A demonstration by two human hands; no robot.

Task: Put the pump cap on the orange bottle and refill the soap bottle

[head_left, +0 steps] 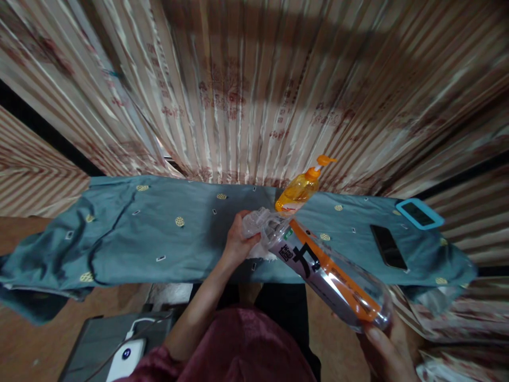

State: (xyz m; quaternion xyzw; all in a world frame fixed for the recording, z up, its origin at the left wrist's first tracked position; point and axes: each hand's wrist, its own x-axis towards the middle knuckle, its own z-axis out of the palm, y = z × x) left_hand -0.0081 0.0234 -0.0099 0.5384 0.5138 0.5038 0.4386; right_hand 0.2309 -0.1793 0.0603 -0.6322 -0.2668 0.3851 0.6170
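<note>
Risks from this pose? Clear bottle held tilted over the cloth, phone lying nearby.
1. The clear bottle lies tilted, neck toward the blue cloth; the left hand is at its mouth with crumpled white material. If liquid is inside, which I cannot tell, it may spill.
2. The orange pump bottle stands just behind the neck; a nudge might topple it.
3. The black phone and the blue-framed device lie on the same cloth, exposed to spills.
</note>
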